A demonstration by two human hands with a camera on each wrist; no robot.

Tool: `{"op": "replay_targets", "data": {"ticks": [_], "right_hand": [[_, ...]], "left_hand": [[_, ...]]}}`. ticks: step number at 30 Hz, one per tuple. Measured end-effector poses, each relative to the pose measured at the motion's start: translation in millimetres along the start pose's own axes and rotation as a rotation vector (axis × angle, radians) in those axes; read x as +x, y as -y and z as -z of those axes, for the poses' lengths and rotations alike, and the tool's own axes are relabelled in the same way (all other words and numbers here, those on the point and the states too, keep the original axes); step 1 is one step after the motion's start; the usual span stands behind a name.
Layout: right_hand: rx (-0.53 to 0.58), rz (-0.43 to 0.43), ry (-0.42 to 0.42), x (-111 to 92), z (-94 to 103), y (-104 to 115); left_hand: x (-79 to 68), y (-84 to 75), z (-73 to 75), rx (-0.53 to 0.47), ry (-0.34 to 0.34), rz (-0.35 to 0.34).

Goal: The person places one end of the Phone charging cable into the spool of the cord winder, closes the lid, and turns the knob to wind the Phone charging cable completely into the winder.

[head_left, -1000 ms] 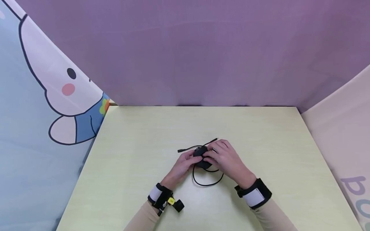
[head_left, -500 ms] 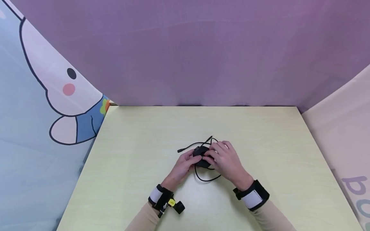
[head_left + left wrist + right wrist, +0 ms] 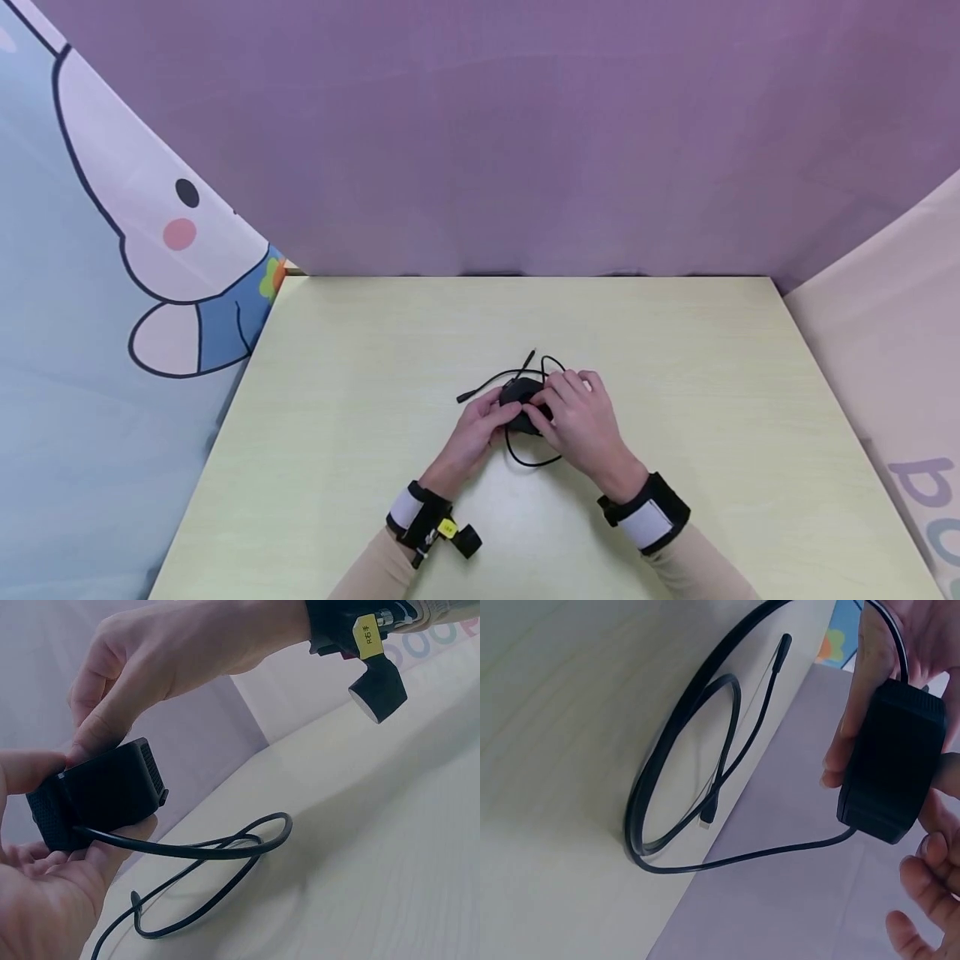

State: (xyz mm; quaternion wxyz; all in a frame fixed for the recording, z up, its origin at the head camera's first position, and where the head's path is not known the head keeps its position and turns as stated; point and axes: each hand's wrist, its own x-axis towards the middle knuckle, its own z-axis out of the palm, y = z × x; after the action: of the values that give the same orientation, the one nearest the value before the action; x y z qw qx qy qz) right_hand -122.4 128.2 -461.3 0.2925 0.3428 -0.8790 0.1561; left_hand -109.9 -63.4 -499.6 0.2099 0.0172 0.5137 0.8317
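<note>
A small, blocky black device [image 3: 517,388] with ribbed ends [image 3: 152,769] is between my hands over the table. My left hand [image 3: 467,437] holds it from the left, thumb on top and fingers underneath. From the other side my right hand [image 3: 591,433] has its thumb and forefinger bent onto the device's upper face; its other fingers [image 3: 922,889] are curled. Whether it pinches a small part there I cannot tell. A black cable [image 3: 195,853] leaves the device and loops beside it. In the right wrist view, one plug [image 3: 709,812] has a pale metal tip and another black end [image 3: 782,651] lies farther up.
The pale wooden table [image 3: 375,333] stretches around both hands. A purple curtain [image 3: 480,150] rises behind its far edge, with a cartoon-printed cloth [image 3: 187,267] at left and a pale cloth [image 3: 885,350] at right. Each wrist wears a black strap [image 3: 652,512].
My right hand has shifted slightly left and toward me. The upper cable end has swung left, and the lower cable loop has become smaller. My left hand keeps its hold.
</note>
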Motion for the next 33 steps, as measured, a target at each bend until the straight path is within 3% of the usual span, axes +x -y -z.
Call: {"op": "replay_targets", "data": {"ticks": [24,33], "right_hand": [[0.028,-0.153,-0.021,1,-7.4,12],[0.120,-0.257,-0.029,1,-8.5,17]], "left_hand": [[-0.5,5.2,-6.0,-0.055,-0.015,-0.065],[-0.1,6.2,-7.9,-0.053,-0.030,-0.070]]}}
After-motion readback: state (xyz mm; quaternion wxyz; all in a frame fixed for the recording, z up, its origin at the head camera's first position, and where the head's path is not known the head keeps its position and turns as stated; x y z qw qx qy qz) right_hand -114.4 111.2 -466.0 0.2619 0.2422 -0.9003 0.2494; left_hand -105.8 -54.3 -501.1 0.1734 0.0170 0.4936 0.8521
